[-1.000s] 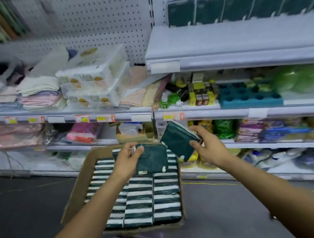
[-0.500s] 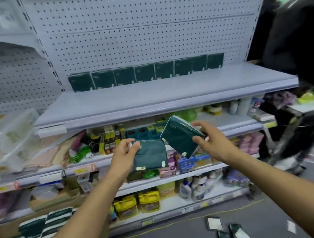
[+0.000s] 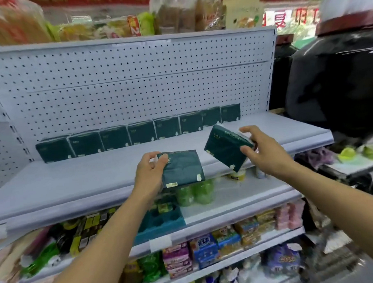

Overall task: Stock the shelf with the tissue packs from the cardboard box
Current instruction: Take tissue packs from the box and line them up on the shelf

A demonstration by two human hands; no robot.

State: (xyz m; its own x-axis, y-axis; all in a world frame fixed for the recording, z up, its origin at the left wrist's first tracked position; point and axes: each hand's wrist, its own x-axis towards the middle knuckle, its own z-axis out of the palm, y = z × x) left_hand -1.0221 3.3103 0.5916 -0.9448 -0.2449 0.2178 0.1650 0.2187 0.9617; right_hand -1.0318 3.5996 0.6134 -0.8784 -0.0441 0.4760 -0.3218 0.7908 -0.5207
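Two dark green tissue packs are being held above the grey top shelf (image 3: 75, 181), one per hand. Left hand (image 3: 149, 173) is pinching the left pack (image 3: 181, 168) at its near-left corner, thumb on top, the pack lying roughly flat over the shelf's front edge. Right hand (image 3: 261, 152) is gripping the right pack (image 3: 227, 149) by its right end, fingers curled over it, the pack tilting corner-down. Eight matching packs (image 3: 141, 133) are standing upright in one row against the white pegboard back panel (image 3: 124, 84), side by side. Bagged goods (image 3: 174, 12) are sitting on top of the unit. Lower shelves are carrying green bottles (image 3: 194, 192), a teal tray (image 3: 161, 220) and assorted coloured packets (image 3: 225, 241). One large dark blurred shape (image 3: 338, 85) is standing at the right, beside the shelf end; what it is cannot be told
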